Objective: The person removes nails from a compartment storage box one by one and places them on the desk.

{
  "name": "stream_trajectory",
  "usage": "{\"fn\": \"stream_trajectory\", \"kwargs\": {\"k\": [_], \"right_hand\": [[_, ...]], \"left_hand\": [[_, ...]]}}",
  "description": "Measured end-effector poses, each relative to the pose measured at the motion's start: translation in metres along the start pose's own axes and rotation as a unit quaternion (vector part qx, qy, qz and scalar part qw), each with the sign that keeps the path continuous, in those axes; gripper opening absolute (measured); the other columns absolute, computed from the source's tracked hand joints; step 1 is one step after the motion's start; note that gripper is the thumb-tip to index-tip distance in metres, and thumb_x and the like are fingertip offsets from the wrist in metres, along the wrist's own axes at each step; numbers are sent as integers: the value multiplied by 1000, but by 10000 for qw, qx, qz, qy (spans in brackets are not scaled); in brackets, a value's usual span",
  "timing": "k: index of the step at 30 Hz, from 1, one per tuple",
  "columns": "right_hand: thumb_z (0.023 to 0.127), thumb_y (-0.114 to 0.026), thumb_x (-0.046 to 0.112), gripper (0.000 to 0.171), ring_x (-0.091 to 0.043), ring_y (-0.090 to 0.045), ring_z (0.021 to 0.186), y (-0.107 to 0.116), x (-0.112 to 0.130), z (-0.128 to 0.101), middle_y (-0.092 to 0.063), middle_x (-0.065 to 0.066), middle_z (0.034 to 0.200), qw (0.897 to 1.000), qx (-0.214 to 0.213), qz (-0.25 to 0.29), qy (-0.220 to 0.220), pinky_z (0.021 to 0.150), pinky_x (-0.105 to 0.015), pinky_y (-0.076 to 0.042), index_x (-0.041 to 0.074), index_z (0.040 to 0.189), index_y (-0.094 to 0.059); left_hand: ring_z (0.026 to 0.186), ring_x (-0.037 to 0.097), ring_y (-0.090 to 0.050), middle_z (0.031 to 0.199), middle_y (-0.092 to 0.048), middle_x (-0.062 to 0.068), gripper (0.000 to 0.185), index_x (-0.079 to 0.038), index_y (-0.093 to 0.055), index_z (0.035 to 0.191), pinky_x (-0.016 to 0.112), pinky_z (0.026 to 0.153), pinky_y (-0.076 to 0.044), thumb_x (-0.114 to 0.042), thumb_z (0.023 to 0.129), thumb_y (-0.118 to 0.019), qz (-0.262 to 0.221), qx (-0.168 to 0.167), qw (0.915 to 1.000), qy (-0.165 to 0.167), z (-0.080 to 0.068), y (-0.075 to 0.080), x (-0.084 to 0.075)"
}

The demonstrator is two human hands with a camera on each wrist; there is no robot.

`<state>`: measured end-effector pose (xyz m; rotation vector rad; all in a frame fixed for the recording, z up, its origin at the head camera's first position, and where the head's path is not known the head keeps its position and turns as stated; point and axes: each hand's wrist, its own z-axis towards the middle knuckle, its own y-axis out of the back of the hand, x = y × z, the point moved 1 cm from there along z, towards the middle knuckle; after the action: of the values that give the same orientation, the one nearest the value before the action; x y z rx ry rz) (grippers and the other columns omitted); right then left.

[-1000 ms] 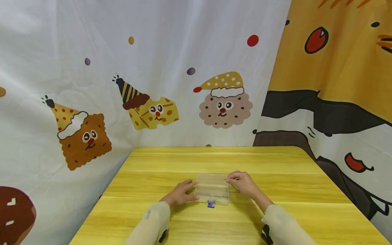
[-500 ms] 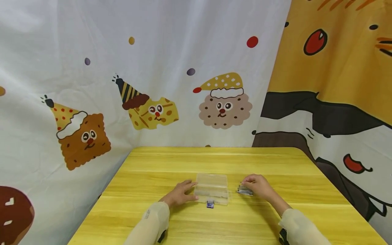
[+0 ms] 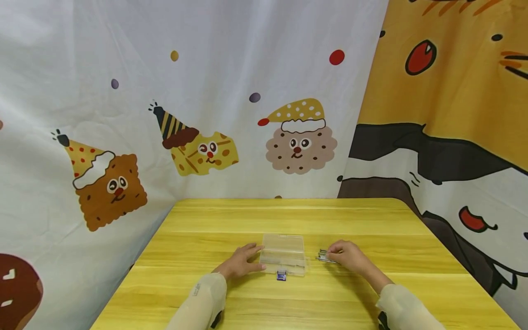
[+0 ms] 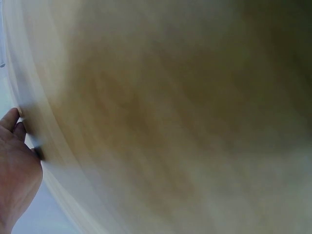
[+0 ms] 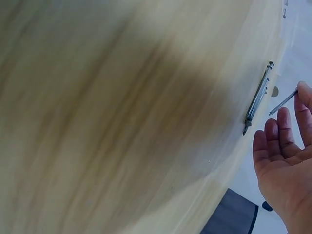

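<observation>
One clear plastic box (image 3: 284, 255) sits on the one yellow wooden table (image 3: 371, 220). One small blue clasp (image 3: 281, 275) shows at its near edge. A cluster of metal nails (image 3: 324, 256) lies alongside, too fine to count. Two hands: the left hand (image 3: 241, 262), the right hand (image 3: 349, 256).

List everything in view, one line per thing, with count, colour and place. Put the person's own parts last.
plastic box: one, clear, lid shut, on the table between the two hands.
blue latch: one, on the box's near edge.
nails: a small bunch, count unclear, grey metal, lying on the table right of the box; also seen in the right wrist view.
table: one, yellow wood.
cartoon cloths: white one with biscuit figures behind and to the left, orange one on the right.
sleeves: two, pale beige.
left hand: flat on the table, fingertips at the box's left end.
right hand: pinching one nail beside the bunch.
</observation>
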<state>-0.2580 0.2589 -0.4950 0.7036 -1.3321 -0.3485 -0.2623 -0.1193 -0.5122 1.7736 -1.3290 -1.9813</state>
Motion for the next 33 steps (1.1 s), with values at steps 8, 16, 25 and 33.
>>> {"fn": "stream_trajectory", "kwargs": {"k": [8, 16, 25, 33], "right_hand": [[93, -71, 15, 8, -19, -58, 90, -3, 0, 2, -64, -3, 100, 9992, 77, -337, 181, 72, -37, -51, 13, 85, -74], [94, -71, 17, 8, -18, -59, 92, -1, 4, 0, -64, -3, 104, 9990, -119, -363, -212, 72, -35, -51, 12, 93, -76], [96, -68, 20, 12, -20, -61, 96, -2, 8, 5, -65, -2, 106, 9989, -194, -390, -186, 76, -38, -53, 14, 101, -76], [96, -68, 24, 21, -21, -61, 97, -10, 19, 15, -66, -1, 106, 9995, -263, -115, -88, 78, -39, -53, 7, 107, -75]], "left_hand": [[144, 53, -9, 161, -21, 20, 73, -15, -38, 154, 72, 108, -16, -45, 94, -66, 3, 8, 10000, 1, 1, 0, -1], [144, 53, -11, 160, -22, 21, 72, -15, -39, 154, 72, 109, -16, -45, 95, -66, 81, -5, 10000, -7, 2, -1, 0], [144, 53, -11, 160, -22, 20, 73, -14, -39, 154, 72, 109, -15, -46, 94, -66, 71, 2, 10000, -17, 2, -1, 1], [144, 53, -12, 160, -23, 20, 72, -15, -39, 154, 71, 109, -13, -45, 95, -66, 121, -22, 9999, -46, 2, 0, 1]]}}
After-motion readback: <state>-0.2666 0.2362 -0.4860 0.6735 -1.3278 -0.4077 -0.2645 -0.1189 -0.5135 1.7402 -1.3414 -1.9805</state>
